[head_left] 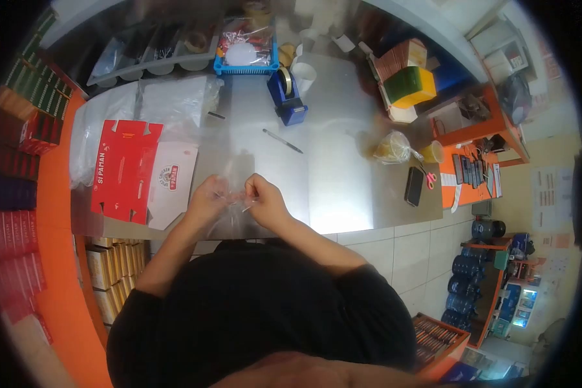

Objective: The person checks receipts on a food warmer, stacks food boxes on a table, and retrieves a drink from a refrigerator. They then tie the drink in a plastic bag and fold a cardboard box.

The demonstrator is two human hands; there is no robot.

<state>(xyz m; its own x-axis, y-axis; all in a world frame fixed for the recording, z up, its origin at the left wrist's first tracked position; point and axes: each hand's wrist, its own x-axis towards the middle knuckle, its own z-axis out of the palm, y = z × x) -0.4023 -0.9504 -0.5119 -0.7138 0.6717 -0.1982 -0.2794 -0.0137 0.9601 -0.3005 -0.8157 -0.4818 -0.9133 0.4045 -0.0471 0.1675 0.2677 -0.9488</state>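
Close to the front edge of the metal table, my left hand [210, 197] and my right hand [264, 199] pinch a thin clear plastic bag [229, 221] between them. Both sets of fingers are closed on its gathered upper part, and the bag hangs down toward the edge. What else may be inside the gathers is too blurred to tell. Left of my left hand lie a flat red unfolded carton [124, 169] and a white printed carton panel [170, 182]. A pen [282, 141] rests beyond my right hand.
A blue tape dispenser [288, 97] and a blue basket [247, 69] stand at the back. Clear plastic sheets [174, 100] lie back left. On the right are a tied plastic bag [394, 149], a yellowish cup [432, 152], a black phone [414, 186] and pink scissors [430, 180].
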